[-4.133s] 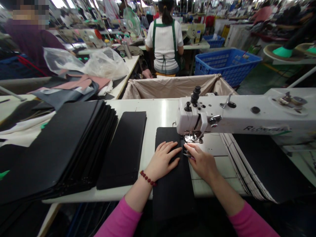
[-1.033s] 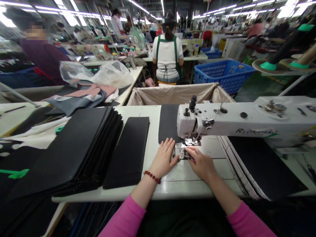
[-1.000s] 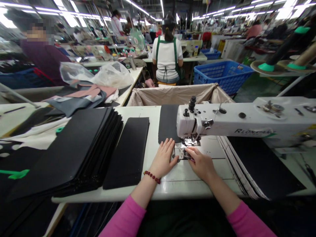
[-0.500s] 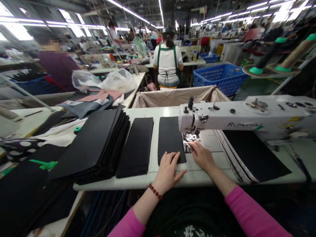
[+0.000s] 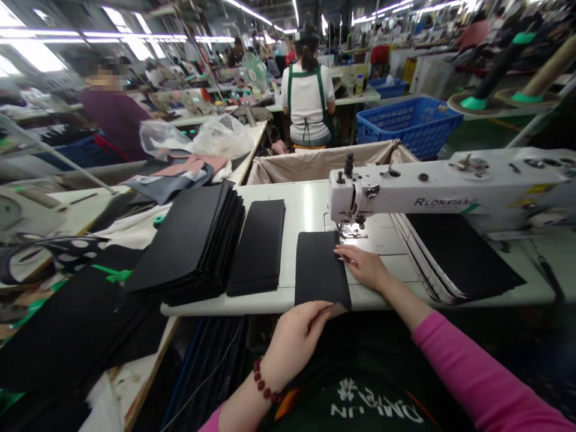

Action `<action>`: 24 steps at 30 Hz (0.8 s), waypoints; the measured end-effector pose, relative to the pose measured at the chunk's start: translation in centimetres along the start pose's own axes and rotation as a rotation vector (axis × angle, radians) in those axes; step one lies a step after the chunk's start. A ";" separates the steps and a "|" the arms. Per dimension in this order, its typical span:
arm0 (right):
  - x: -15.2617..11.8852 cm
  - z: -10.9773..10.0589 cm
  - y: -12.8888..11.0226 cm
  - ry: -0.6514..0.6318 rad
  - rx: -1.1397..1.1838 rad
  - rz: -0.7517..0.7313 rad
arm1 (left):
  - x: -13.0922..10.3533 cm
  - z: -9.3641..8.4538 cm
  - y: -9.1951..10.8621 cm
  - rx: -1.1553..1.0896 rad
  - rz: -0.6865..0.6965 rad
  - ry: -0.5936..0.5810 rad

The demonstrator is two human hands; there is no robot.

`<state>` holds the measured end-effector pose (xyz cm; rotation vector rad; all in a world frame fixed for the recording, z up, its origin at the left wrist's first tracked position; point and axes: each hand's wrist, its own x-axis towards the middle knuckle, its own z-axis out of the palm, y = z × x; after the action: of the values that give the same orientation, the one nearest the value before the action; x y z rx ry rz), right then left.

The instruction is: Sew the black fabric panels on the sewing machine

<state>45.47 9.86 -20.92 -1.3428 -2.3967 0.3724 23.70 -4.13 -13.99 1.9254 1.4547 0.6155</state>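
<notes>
A black fabric panel [image 5: 320,264] lies on the sewing table in front of the presser foot, its near end reaching the table's front edge. My left hand [image 5: 299,336] pinches that near edge, turning up the corner. My right hand [image 5: 366,267] is closed at the panel's far right edge, just before the needle area. A small metal tool [image 5: 345,260] shows under its fingers; its kind is unclear. The white sewing machine [image 5: 400,195] stands over the panel's far end, with its lamp lit.
Left of the panel lie a small stack of black panels [image 5: 257,246] and a taller stack [image 5: 180,240]. More light-edged black panels [image 5: 459,258] lie under the machine arm. Beyond the table are a fabric-lined bin [image 5: 297,165], a blue basket [image 5: 407,129] and seated co-workers.
The black panel has come toward me, out from beside the presser foot. My left hand has moved from lying on it to pinching its near edge. My right hand has shifted slightly left and up.
</notes>
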 end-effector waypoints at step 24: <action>-14.2 -1.6 -0.9 0.351 0.397 0.414 | 6.8 -4.8 -3.4 0.502 0.251 -0.121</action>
<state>52.31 -2.73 -21.81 -1.5511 -1.6515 0.6253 19.97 3.99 -13.23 2.5117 1.3930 0.2423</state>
